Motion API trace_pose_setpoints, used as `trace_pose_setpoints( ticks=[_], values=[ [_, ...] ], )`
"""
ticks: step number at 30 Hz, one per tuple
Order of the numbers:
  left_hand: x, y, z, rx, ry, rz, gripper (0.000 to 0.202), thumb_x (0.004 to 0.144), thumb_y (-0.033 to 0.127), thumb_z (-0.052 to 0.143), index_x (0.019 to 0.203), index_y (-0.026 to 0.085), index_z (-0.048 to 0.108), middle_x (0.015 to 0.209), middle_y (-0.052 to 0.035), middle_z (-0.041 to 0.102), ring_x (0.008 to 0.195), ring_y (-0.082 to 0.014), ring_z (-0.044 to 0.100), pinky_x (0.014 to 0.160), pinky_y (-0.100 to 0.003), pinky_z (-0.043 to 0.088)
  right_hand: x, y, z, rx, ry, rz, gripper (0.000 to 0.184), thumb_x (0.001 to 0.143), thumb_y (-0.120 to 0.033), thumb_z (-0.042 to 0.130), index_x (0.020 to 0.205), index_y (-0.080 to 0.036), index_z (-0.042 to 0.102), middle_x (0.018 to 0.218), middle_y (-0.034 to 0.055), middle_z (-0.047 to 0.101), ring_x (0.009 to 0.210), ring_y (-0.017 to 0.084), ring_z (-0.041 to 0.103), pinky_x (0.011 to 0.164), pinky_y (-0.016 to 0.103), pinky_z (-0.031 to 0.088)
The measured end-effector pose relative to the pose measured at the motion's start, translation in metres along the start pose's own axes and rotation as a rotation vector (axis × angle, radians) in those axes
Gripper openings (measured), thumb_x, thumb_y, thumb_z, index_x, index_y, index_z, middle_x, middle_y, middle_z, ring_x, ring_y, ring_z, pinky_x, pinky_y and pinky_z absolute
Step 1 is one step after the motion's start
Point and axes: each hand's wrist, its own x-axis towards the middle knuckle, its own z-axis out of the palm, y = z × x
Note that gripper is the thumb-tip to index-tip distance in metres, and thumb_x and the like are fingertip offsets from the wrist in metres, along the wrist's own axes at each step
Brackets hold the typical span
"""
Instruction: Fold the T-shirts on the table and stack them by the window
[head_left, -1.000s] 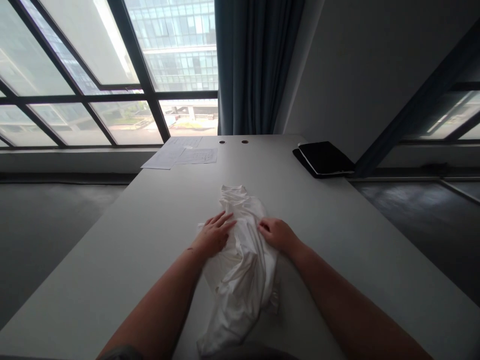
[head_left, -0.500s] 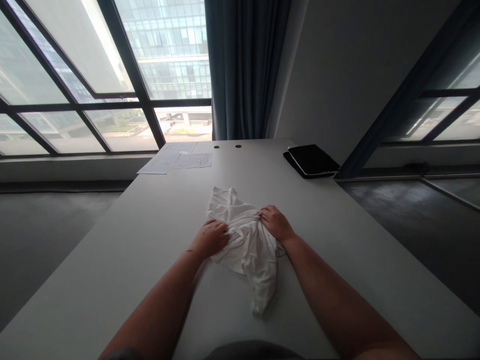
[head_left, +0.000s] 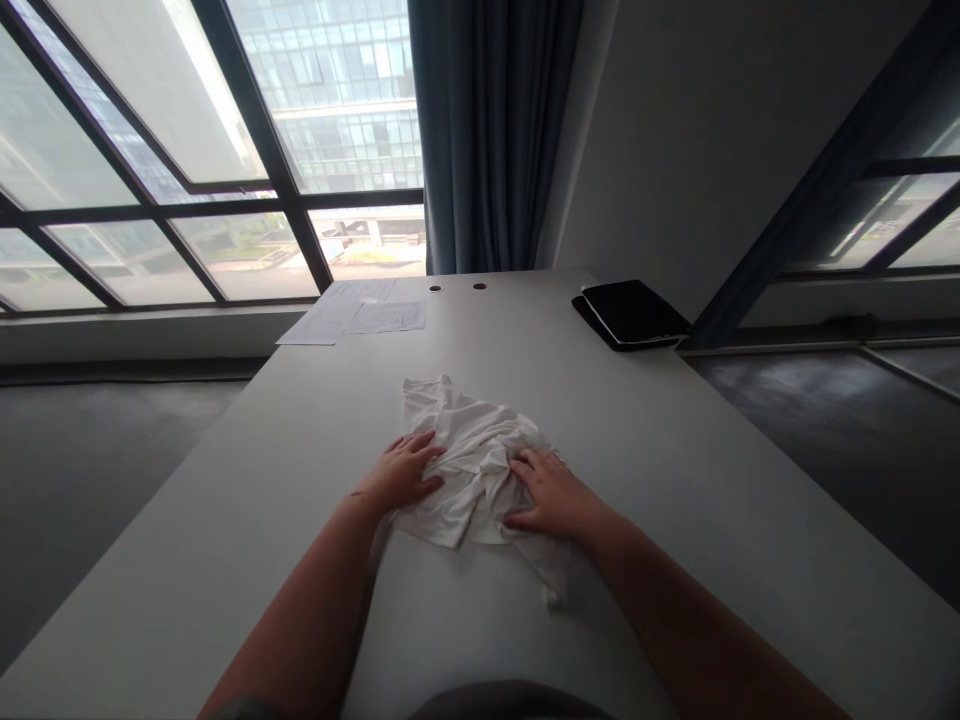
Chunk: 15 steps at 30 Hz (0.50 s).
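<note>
A crumpled white garment (head_left: 472,450) lies on the white table (head_left: 300,480) in front of me, full of folds. One narrow end, perhaps a sleeve, trails toward me below my right hand; another part reaches away at the far left. My left hand (head_left: 405,475) rests on the garment's left edge with fingers spread. On its right side lies my right hand (head_left: 551,490), thumb and fingers apart over the cloth. What kind of garment it is, I cannot tell. Part of the fabric is hidden beneath both hands.
Sheets of paper (head_left: 386,316) lie at the table's far left. A black folder or laptop-like item (head_left: 637,312) rests near the far right edge. Two round holes, one of them the right hole (head_left: 480,287), sit near the far edge. Behind hangs a blue curtain (head_left: 495,140).
My left hand has shifted slightly left. My right hand has come nearer to me and opened over the cloth. The trailing end has swung right, and the garment lies more spread out.
</note>
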Motion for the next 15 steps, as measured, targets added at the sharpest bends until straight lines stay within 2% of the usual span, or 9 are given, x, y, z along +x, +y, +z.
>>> trace_pose_setpoints(
  ticks=[2,5,8,10,12,15],
  values=[
    [-0.006,-0.006,-0.002,-0.004,-0.019,-0.056,0.056,0.088,0.051,0.071,0.138,0.029,0.065,0.161,-0.0103,0.048,0.141,-0.0317,0.053,0.117,-0.045,0.044,0.006,0.019,0.000,0.005,0.004,-0.012,0.081,0.076,-0.052,0.083,0.147,-0.021,0.058,0.154,0.0199,0.051,0.143,0.040,0.045,0.123,0.061,0.025],
    [-0.020,-0.011,-0.006,0.052,0.012,-0.164,0.060,0.085,0.056,0.072,0.138,0.029,0.066,0.157,-0.0105,0.052,0.134,-0.0331,0.059,0.112,-0.044,0.049,0.009,0.052,-0.011,0.016,0.069,-0.034,0.062,0.086,-0.035,0.072,0.144,-0.023,0.060,0.152,0.0145,0.054,0.145,0.036,0.043,0.123,0.059,0.028],
    [-0.037,-0.020,-0.010,0.153,0.081,-0.237,0.057,0.084,0.056,0.072,0.136,0.032,0.067,0.152,-0.0083,0.057,0.132,-0.0335,0.060,0.111,-0.046,0.050,0.005,0.078,-0.026,-0.008,0.306,0.064,0.048,0.090,-0.025,0.061,0.138,-0.022,0.064,0.145,0.0141,0.059,0.138,0.033,0.050,0.119,0.051,0.038],
    [-0.048,-0.029,-0.010,0.205,0.129,-0.258,0.050,0.088,0.051,0.068,0.134,0.032,0.069,0.146,-0.0071,0.062,0.125,-0.0320,0.064,0.108,-0.045,0.051,-0.002,0.087,-0.029,0.000,0.418,0.146,0.045,0.093,-0.025,0.056,0.136,-0.021,0.064,0.137,0.0151,0.062,0.129,0.031,0.056,0.114,0.047,0.043],
    [-0.059,-0.041,-0.009,0.218,0.162,-0.252,0.042,0.091,0.043,0.063,0.131,0.033,0.070,0.137,-0.0061,0.067,0.118,-0.0295,0.066,0.106,-0.043,0.052,-0.011,0.089,-0.026,0.020,0.367,0.145,0.047,0.093,-0.034,0.059,0.138,-0.021,0.063,0.134,0.0150,0.063,0.127,0.031,0.057,0.113,0.046,0.045],
    [-0.069,-0.058,-0.006,0.171,0.210,-0.235,0.036,0.094,0.035,0.053,0.125,0.033,0.072,0.131,-0.0050,0.069,0.119,-0.0267,0.065,0.104,-0.041,0.051,-0.024,0.086,-0.017,0.015,0.200,0.046,0.063,0.086,-0.050,0.070,0.142,-0.023,0.061,0.144,0.0149,0.058,0.135,0.034,0.051,0.116,0.050,0.039]
  ],
)
